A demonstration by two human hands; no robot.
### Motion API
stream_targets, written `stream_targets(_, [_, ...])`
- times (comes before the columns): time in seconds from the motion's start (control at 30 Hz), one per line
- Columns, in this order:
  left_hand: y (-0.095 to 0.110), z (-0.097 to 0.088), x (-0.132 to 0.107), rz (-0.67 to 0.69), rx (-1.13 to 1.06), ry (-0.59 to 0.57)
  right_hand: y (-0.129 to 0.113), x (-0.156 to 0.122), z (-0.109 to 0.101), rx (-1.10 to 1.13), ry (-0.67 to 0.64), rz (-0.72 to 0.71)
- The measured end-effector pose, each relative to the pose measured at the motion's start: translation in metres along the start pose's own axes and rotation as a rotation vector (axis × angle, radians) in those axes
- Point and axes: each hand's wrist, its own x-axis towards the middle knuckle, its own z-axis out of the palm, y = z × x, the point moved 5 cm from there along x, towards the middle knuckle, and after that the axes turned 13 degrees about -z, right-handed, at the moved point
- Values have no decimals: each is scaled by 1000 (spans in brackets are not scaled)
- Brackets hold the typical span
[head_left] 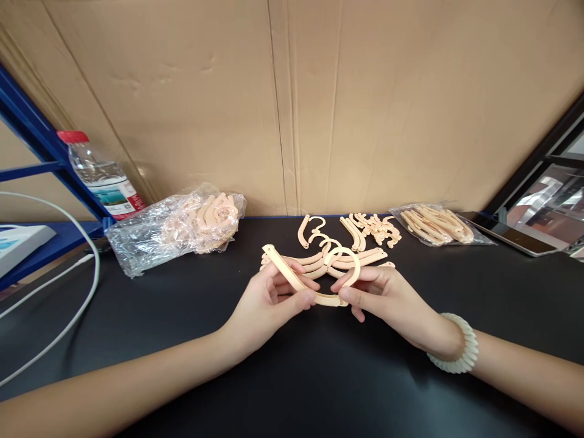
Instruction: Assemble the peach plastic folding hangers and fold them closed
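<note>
Item, nearest me: the black surface (314, 377), matte, running under everything listed here up to the back wall. Item: one pale ribbed bracelet (456, 344), worn at the right wrist. Item: left hand (274, 301), its grip clamped on a beige curved strip (292, 278) between thumb and fingers, the strip's free end tilted up to the left. Item: right hand (387, 298), its grip pinched on a beige hook (356, 261), which curves upward over the fingertips. Strip and hook meet in front of my view, above the surface; whether they are locked together I cannot tell. Item: one white cable (93, 283), looping at far left. Item: a group of hanger-shaped pieces (365, 258), just behind the hands, partly covered by them. Item: a scatter of small loose pieces (381, 230), behind that group. Item: one clear bag (201, 225) of beige parts, back left; a second bag (438, 225) of beige strips, back right, beside a dark flat device (515, 234). Item: one red-capped bottle (103, 176), leaning, behind the left bag. Item, farthest: a cardboard wall (310, 109).
</note>
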Motion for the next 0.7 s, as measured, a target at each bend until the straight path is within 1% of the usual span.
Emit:
stream_targets(0.07, [-3,7,-2,-40,-11,-86,0,0,0,24,0,-1])
stream_targets(0.13, [-5,12,-4,-87,-9,-139,0,0,1,64,6,2])
stream_targets(0.3, [-4,14,-5,-159,-27,-137,0,2,-1,122,43,-1])
stream_targets(0.4, [-2,12,-4,-170,-65,-123,-4,6,-17,60,102,-70])
stream_targets(0.47, [-2,12,-3,-169,-83,-119,-9,12,-35,-73,155,-156])
stream_targets(0.53, [-2,11,-3,-164,-99,-125,-17,21,-55,-325,162,-279])
stream_targets(0.57, [-2,11,-2,-162,-104,-129,-22,26,-63,-488,132,-354])
stream_targets(0.63, [-3,10,-2,-162,-116,-124,-25,36,-70,-824,-34,-494])
stream_targets(0.7, [-4,9,-1,-166,-130,-103,-21,47,-75,-1006,-176,-552])
